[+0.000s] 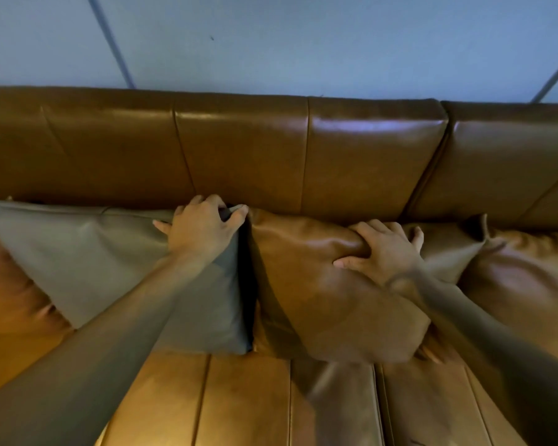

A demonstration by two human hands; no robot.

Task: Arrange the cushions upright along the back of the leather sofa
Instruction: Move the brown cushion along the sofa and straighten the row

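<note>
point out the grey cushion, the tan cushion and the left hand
grey cushion (103,252), head view, on its front face
tan cushion (319,294), head view, on its front face
left hand (203,225), head view, on the back of the hand at the grey cushion's top corner

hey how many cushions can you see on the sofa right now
3: a grey cushion on the left under the left hand, a brown cushion in the middle under the right hand, and another brown one at right. More may sit out of frame.

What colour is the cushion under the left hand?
Grey, plain; the cushion under the left hand shows in the head view.
</note>
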